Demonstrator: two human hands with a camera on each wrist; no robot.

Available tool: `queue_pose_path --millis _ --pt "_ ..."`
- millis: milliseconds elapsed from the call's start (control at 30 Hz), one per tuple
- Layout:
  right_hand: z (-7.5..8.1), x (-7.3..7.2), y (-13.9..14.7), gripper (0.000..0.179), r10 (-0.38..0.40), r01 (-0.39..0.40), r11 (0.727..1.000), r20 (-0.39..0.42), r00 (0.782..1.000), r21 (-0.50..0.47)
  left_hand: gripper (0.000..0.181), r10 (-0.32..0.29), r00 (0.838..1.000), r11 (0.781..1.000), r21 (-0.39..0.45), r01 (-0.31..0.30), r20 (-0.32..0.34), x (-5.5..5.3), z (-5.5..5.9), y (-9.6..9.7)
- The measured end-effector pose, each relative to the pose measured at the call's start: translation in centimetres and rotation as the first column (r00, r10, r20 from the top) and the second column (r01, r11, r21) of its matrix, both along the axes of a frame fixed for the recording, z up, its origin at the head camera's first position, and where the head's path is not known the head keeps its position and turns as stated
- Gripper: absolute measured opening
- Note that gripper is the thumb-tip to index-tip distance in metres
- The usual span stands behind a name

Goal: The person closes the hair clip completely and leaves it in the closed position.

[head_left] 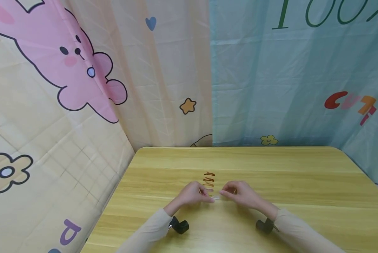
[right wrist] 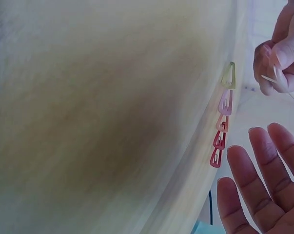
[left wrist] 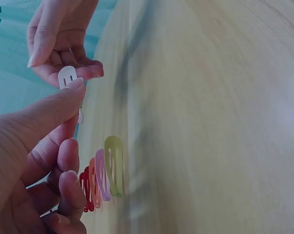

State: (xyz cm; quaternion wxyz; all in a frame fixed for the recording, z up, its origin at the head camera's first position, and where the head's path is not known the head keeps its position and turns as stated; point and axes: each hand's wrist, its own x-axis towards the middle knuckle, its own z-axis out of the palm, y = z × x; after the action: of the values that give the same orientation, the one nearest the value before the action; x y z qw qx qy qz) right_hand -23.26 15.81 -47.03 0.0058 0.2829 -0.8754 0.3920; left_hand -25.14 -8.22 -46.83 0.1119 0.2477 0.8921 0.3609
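My left hand pinches a white snap hair clip between thumb and index finger, a little above the table. Close by on the right is my right hand, its fingers relaxed and holding nothing; in the right wrist view the fingers are spread, apart from the clip. On the table beyond the hands, snap hair clips lie in a row: a yellow-green clip nearest, then a lilac clip, a salmon clip and two red clips, one of them a red clip at the far end.
The wooden table runs back to a patterned curtain. Another printed cloth hangs along the left side. Black wrist cameras are strapped by the left sleeve and the right sleeve.
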Motion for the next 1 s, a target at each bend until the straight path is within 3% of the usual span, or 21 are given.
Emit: queue_pose_path --millis 267,467,733,1000 --pt "-0.2 0.0 -0.2 0.024 0.011 -0.01 1.0 0.012 1.0 -0.008 0.024 -0.021 0.999 0.998 0.061 0.019 0.041 0.0 0.8 0.4" --pt "-0.4 0.0 -0.3 0.022 0.037 -0.037 0.999 -0.008 0.999 -0.031 0.023 -0.031 0.999 0.997 0.074 0.028 0.041 0.0 0.9 0.5" --pt "-0.5 0.0 -0.4 0.023 0.018 -0.017 0.999 0.031 0.999 -0.039 0.021 -0.03 0.998 0.996 0.081 0.026 0.049 0.0 1.0 0.9" --pt "-0.8 0.0 -0.3 0.019 0.02 -0.021 0.996 -0.013 1.0 -0.082 0.02 -0.014 0.998 0.995 0.102 0.008 0.056 0.1 1.2 1.2"
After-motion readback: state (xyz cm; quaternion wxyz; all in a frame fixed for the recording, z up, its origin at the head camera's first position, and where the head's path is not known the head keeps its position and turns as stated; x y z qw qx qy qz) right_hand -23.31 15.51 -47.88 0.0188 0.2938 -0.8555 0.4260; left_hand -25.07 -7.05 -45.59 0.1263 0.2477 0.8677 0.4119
